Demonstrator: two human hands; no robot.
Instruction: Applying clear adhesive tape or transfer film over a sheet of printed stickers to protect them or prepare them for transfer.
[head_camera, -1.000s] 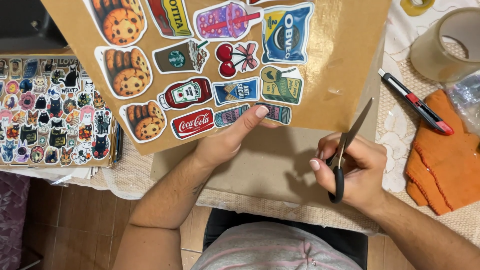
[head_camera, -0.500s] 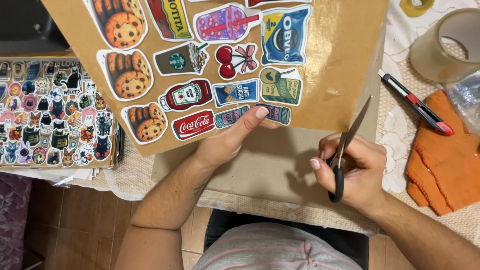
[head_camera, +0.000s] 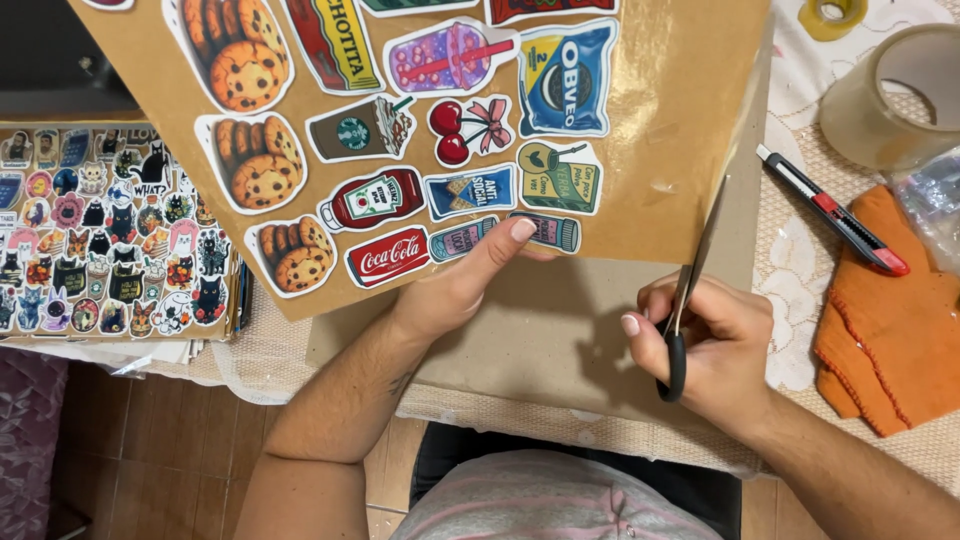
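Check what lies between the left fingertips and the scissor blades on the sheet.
Head view: only bare glossy brown sticker sheet lies between the left hand and the scissors held by the right hand, just past one small can sticker.

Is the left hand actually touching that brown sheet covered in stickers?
Touching. The head view shows the left hand with its fingertips pressed flat on the lower edge of the brown sticker sheet, no gap visible.

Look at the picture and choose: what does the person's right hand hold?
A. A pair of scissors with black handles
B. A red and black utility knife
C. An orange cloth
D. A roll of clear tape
A: the right hand grips black-handled scissors, blades pointing up along the brown sticker sheet, while the utility knife, tape roll and orange cloth lie untouched beside it.
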